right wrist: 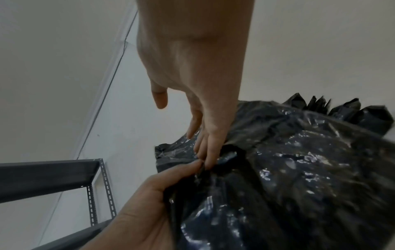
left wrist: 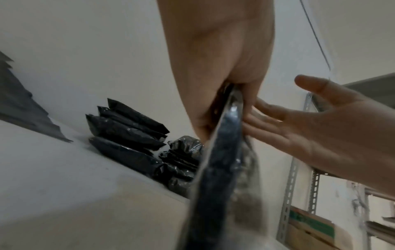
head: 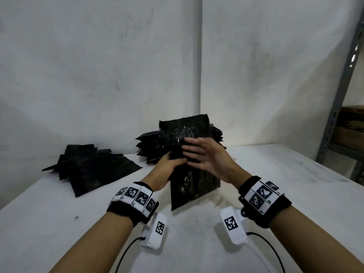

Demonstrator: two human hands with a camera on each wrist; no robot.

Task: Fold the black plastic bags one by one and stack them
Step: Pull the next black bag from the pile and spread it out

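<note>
the black plastic bag (head: 189, 154) is thin, glossy film, crinkled and catching small highlights, held upright above the white table (head: 275, 194) as a long flat rectangle; its lower edge hangs just over the tabletop. the left hand (head: 169, 170) grasps it at mid-height, thumb and fingers curled round the left edge. the right hand (head: 204, 156) lies flat against the front face, fingers straight and together, thumb lifted away, pressing rather than gripping. behind the bag, a stack of folded bags (head: 149, 146) sits in puffy, rounded bundles, partly hidden by the held one. to the left, a loose pile of flat bags (head: 88, 168) spreads out with pointed corners and a duller, dusty surface. at the right edge, a grey perforated metal shelf (head: 338, 107) is cut off by the frame. both wrist views are blurred close to the lens, so the film's folds are hard to make out there.
</note>
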